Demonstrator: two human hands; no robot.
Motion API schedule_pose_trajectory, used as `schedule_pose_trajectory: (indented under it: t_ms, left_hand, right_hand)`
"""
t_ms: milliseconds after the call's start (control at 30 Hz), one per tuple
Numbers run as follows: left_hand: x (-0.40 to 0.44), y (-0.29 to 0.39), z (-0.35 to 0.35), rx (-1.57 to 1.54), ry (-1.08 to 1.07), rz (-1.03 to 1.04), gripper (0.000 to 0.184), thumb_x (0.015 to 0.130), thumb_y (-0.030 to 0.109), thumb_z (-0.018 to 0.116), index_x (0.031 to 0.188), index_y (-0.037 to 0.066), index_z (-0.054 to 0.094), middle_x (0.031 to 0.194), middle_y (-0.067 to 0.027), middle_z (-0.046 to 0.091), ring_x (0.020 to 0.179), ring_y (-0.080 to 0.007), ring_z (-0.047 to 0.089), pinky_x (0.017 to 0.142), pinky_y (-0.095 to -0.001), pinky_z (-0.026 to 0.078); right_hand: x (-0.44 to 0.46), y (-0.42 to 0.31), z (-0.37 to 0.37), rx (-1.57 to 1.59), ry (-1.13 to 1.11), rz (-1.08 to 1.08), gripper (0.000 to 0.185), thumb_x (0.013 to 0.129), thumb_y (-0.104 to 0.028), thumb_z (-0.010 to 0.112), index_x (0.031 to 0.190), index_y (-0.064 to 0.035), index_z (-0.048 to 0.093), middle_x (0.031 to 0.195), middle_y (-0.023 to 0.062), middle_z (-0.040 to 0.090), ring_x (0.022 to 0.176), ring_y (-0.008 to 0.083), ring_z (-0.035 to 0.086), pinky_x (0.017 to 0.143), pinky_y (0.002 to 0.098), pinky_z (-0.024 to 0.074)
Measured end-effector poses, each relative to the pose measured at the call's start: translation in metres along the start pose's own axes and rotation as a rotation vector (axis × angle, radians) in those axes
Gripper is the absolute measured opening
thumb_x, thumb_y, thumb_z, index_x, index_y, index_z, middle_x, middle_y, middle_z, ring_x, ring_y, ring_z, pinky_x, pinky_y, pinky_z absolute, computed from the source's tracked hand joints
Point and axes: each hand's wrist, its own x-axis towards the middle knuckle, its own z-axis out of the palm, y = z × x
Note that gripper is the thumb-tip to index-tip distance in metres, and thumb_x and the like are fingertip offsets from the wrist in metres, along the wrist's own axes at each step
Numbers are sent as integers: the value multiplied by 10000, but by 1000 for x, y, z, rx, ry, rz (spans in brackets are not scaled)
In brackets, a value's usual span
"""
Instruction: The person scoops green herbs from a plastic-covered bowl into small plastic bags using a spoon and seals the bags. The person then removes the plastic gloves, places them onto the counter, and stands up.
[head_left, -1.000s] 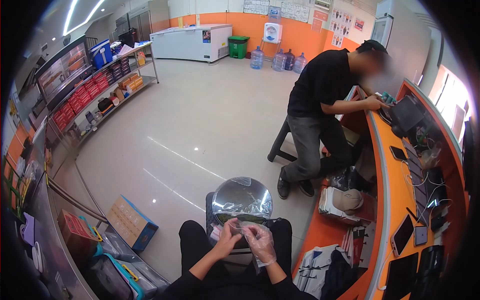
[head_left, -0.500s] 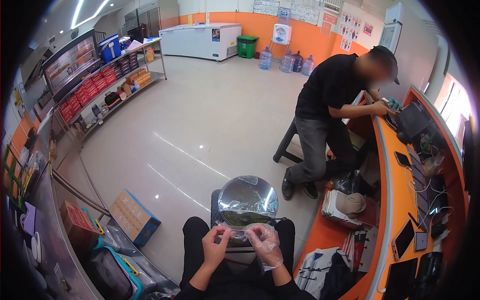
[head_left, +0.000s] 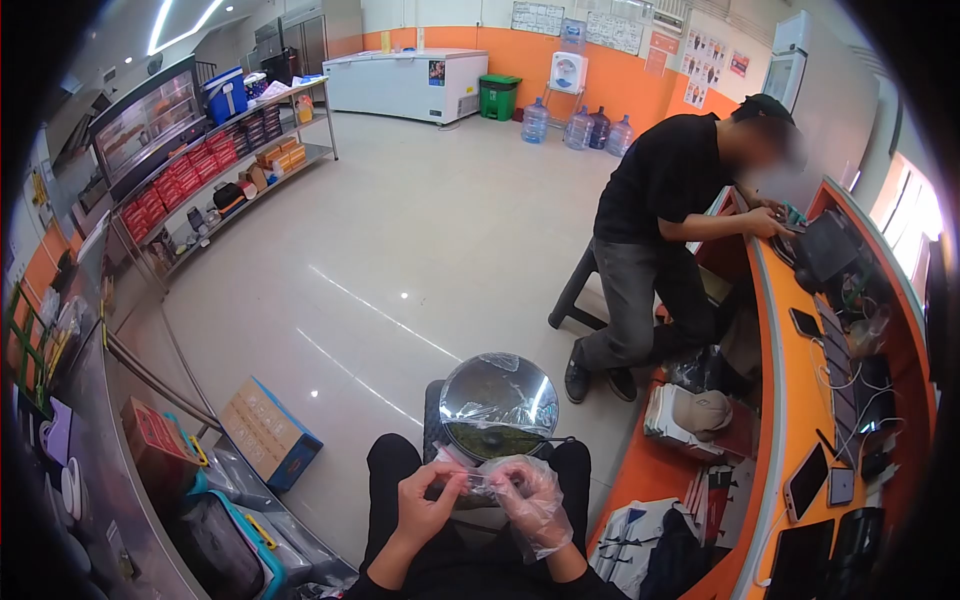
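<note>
Both hands meet just above the lap, near the close side of a round metal bowl [head_left: 499, 388]. The left hand [head_left: 430, 505] is bare, its thumb and fingers pinching a thin piece of clear plastic [head_left: 479, 482]. The right hand [head_left: 533, 500] wears a loose transparent glove [head_left: 548, 530] that bags out around the wrist; its fingers are curled in and grip the other side of the same plastic, which spans the small gap between the fingertips. Whether this piece is a second glove or a bag is too small to tell.

The bowl sits just beyond the hands, in front of the knees, over a dark stool [head_left: 434, 422] whose left edge shows beside it. Shiny clear film covers the far part of the bowl, while the near part shows something greenish brown inside. A dark utensil [head_left: 492, 438] lies across that near part, its handle reaching past the right rim.

To the right, a co-worker [head_left: 660, 185] sits leaning over the far end of an orange-topped table [head_left: 775, 290], both forearms reaching to it. Along the table's near part lie a large phone [head_left: 807, 481], a smaller device [head_left: 841, 486] just beside it, and white cables [head_left: 850, 378]. On the floor to the left, a cardboard box [head_left: 262, 425] rests tilted, well apart from the bowl.
</note>
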Motion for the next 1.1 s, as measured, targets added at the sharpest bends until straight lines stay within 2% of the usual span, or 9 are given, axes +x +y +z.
schedule_pose_trajectory:
  t_ms: [100, 200, 300, 433, 600, 700, 900, 1000, 1100]
  left_hand:
    - [-1, 0, -1, 224, 85, 226, 87, 867, 66, 673, 915, -5, 660, 774, -60, 675, 685, -106, 633, 653, -238, 492]
    - [-1, 4, 1, 162, 121, 188, 90, 846, 70, 689, 903, 5, 665, 764, -59, 666, 680, -120, 618, 634, -246, 483]
    - [2, 17, 0, -49, 7, 7, 75, 891, 61, 633, 851, -2, 629, 778, -43, 628, 685, -69, 570, 642, -227, 457]
    - [2, 27, -1, 77, -96, 66, 52, 871, 52, 648, 859, 2, 645, 826, -69, 653, 787, -134, 618, 711, -251, 474]
    - [8, 28, -6, 118, -123, 170, 44, 820, 46, 686, 856, 31, 666, 828, -78, 672, 923, -236, 638, 825, -323, 477]
    - [7, 28, -10, 314, -61, 262, 24, 810, 46, 693, 826, 49, 674, 836, -69, 677, 933, -242, 636, 866, -348, 468]
    - [4, 22, -20, 243, 3, 191, 54, 787, 37, 722, 763, 57, 678, 785, -39, 689, 882, -213, 631, 895, -374, 467]
    - [-3, 8, -23, -9, 36, -4, 61, 757, 65, 765, 741, 67, 706, 763, -13, 691, 950, -198, 632, 898, -339, 418]
    - [-5, 0, -29, -21, 36, -3, 67, 771, 44, 761, 752, 54, 698, 797, -26, 697, 911, -174, 633, 871, -314, 437]
  right_hand:
    - [-2, -15, 4, -9, 15, -17, 102, 855, -110, 686, 891, -23, 647, 804, 81, 645, 712, 171, 614, 652, 295, 474]
    - [3, -36, 3, -65, 0, -93, 94, 848, -95, 686, 884, -18, 645, 794, 93, 649, 702, 185, 625, 648, 301, 481]
    - [5, -36, 3, -52, -35, -120, 78, 846, -82, 677, 882, -20, 645, 804, 102, 657, 711, 202, 637, 652, 309, 487]
    - [7, -31, 6, -102, -70, -231, 64, 843, -67, 668, 887, -25, 647, 825, 105, 669, 731, 221, 652, 660, 317, 493]
    - [6, -41, 7, -90, -82, -180, 66, 834, -50, 659, 896, -30, 649, 841, 107, 676, 741, 251, 662, 668, 324, 503]
    - [7, -39, 5, -187, -95, -228, 75, 823, -39, 654, 898, -38, 652, 856, 104, 682, 738, 261, 665, 668, 331, 512]
    - [7, -32, 3, -210, -96, -235, 86, 796, -9, 649, 873, -41, 668, 859, 101, 691, 748, 245, 676, 675, 323, 523]
    - [6, -34, 5, -158, -114, -183, 90, 784, 15, 645, 856, -33, 673, 842, 97, 694, 750, 223, 678, 666, 311, 518]
    - [6, -32, 7, -117, -112, -181, 82, 793, 20, 649, 856, -26, 676, 833, 88, 698, 747, 198, 673, 662, 299, 515]
